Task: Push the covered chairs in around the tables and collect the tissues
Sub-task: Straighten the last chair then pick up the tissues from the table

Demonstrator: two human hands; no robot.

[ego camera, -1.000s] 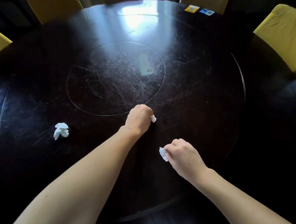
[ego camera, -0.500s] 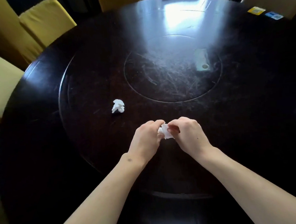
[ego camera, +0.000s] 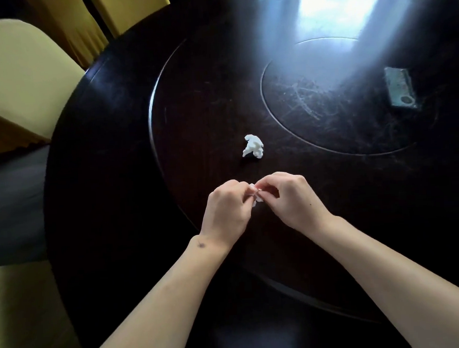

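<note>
- Left hand (ego camera: pixel 226 207) and right hand (ego camera: pixel 290 197) together low over tabletop (ego camera: pixel 110 153), knuckles up.
- Fingers of both curled, pinching one small white wad (ego camera: pixel 256 197) between them; only a sliver showing.
- Loose tissue (ego camera: pixel 253 146) crumpled on tabletop just beyond hands, apart from them, left of inner ring (ego camera: pixel 270 107).
- Step in hand, judged: merging wads into one hand to free the other for the loose tissue.
- Doing it well: tuck wad fully into one palm, close fingers round it, no trailing corners to drop.
- Then reach with free hand straight ahead; pinch tissue from above, lift, no dragging across scratched surface.
- Light paper, likely to shift under a sweep; pinch, not swipe.
- Chair (ego camera: pixel 24 78) with yellow cover at left, close to table edge; another chair (ego camera: pixel 18 318) bottom left, cut off by frame. Pushed fully in or not: cannot tell.
- More yellow covers (ego camera: pixel 129 11) at top, mostly cropped.
- Flat card-like item (ego camera: pixel 400 87) inside ring, glare over it; identity unclear.
- How many tissues sit inside the wad: hidden by fingers.
- Right and far side of tabletop out of frame or washed out by window reflection; further tissues there not ruled out.
</note>
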